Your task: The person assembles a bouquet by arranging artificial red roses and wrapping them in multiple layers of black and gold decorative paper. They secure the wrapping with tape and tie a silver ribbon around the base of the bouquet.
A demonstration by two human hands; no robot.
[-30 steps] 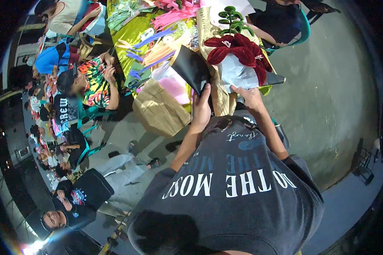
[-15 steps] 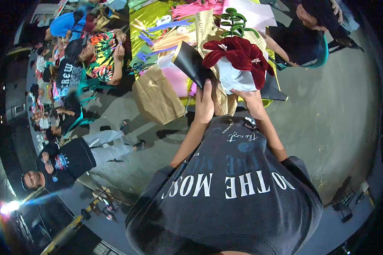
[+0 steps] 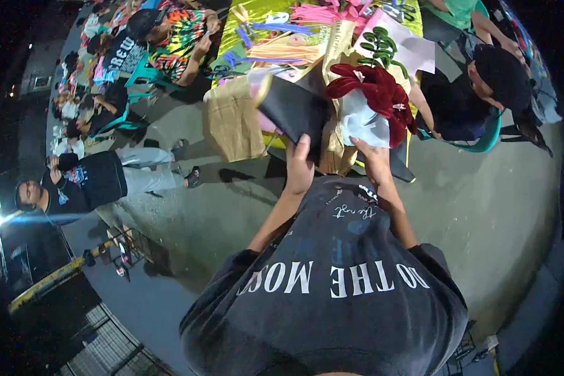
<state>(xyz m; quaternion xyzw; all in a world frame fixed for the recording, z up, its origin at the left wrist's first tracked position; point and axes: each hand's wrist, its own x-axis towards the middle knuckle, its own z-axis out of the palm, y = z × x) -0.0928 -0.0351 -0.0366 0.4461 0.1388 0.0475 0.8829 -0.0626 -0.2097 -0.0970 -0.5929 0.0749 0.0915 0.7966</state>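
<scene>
My left hand [image 3: 300,166] is closed on a black wrapping sheet [image 3: 296,108] with a pale gold edge, its thumb lying over the lower part. My right hand [image 3: 373,160] pinches the lower end of white tissue paper [image 3: 361,119], thumb on top. Dark red fuzzy flowers [image 3: 382,94] with pale centres rise out of that tissue, and a curled green fuzzy stem [image 3: 380,49] stands beyond them. Printed tan paper [image 3: 336,135] runs between my two hands as part of the same bouquet. Most of my fingers are hidden behind the wrapping.
A brown paper bag [image 3: 234,122] sits at the table's near left edge. Across the yellow-covered table [image 3: 233,32] lie purple, peach and pink fuzzy stems [image 3: 288,28] and a white sheet [image 3: 413,53]. People sit at both sides; a person [image 3: 100,182] stands at left on the floor.
The black sheet now shows a broader face, spread toward the left. My right thumb has come over the front of the white tissue. The whole view has shifted slightly.
</scene>
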